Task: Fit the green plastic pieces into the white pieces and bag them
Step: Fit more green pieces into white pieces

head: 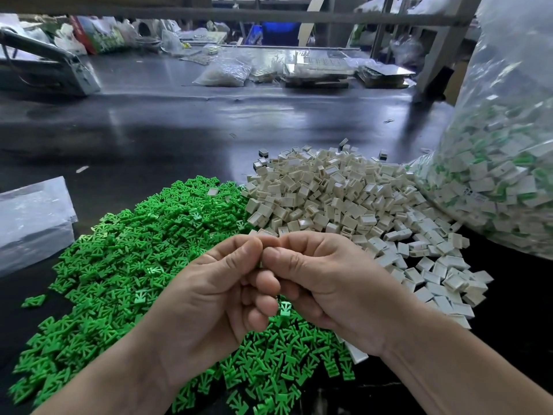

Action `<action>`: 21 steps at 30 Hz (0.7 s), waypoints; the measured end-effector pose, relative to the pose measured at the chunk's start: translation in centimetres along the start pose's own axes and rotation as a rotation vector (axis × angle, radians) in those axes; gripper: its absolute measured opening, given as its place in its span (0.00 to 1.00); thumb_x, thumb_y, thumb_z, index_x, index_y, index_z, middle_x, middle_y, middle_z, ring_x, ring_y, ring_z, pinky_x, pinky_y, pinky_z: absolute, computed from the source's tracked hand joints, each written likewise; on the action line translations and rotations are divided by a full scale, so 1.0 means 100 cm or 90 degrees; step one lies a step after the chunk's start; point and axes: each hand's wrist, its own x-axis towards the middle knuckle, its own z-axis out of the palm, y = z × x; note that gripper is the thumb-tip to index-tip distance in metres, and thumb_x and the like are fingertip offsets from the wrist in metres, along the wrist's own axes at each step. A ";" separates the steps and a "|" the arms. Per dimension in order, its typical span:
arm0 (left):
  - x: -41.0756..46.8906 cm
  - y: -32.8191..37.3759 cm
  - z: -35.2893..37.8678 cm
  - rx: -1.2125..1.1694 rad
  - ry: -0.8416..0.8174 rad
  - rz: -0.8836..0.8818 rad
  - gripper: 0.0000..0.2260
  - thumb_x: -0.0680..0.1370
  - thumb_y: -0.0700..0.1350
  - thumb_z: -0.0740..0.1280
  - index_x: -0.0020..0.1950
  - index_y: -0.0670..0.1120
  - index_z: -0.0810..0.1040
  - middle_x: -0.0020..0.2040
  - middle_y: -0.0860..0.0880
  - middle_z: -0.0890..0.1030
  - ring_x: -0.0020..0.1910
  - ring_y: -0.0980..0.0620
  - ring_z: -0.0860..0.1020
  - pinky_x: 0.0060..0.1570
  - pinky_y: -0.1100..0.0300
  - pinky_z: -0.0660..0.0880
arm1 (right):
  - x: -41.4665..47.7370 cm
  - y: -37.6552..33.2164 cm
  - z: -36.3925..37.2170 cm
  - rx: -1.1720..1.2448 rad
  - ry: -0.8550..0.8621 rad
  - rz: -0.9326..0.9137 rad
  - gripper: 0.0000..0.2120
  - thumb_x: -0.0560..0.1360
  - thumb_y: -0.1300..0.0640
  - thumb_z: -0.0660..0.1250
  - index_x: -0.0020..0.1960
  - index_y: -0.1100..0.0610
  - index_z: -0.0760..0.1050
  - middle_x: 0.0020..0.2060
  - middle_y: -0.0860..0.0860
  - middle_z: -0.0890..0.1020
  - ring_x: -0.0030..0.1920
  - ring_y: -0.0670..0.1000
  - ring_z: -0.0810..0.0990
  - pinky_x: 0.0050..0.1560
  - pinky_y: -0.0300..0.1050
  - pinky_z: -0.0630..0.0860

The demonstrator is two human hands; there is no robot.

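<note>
A wide heap of green plastic pieces covers the dark table at the left and front. To its right lies a heap of white pieces. My left hand and my right hand meet above the green heap, fingers curled and fingertips pressed together. Whatever they pinch between them is hidden by the fingers. A big clear bag of assembled white-and-green pieces stands at the right.
A stack of clear plastic bags lies at the left edge. Across the dark table sit a machine, a bag of parts and flat trays. A grey frame post rises at the back right.
</note>
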 end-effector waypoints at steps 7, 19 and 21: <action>0.001 -0.007 0.003 -0.021 -0.025 0.045 0.19 0.65 0.50 0.81 0.53 0.44 0.84 0.34 0.43 0.83 0.29 0.49 0.82 0.25 0.61 0.78 | 0.001 0.001 0.002 0.039 0.001 0.007 0.21 0.77 0.49 0.69 0.55 0.68 0.74 0.27 0.49 0.72 0.21 0.44 0.63 0.18 0.34 0.56; -0.002 -0.004 0.002 0.022 -0.050 0.063 0.13 0.66 0.45 0.80 0.48 0.46 0.84 0.32 0.43 0.83 0.27 0.49 0.82 0.25 0.61 0.78 | 0.000 0.003 0.005 0.089 -0.037 -0.002 0.11 0.76 0.51 0.68 0.51 0.58 0.80 0.28 0.49 0.73 0.22 0.44 0.64 0.18 0.34 0.58; -0.002 -0.004 0.002 0.024 -0.045 0.067 0.13 0.66 0.46 0.80 0.48 0.46 0.84 0.31 0.43 0.83 0.26 0.50 0.82 0.25 0.61 0.78 | 0.000 0.003 0.005 0.093 -0.041 0.001 0.14 0.76 0.51 0.68 0.52 0.62 0.78 0.28 0.49 0.73 0.22 0.44 0.63 0.18 0.35 0.57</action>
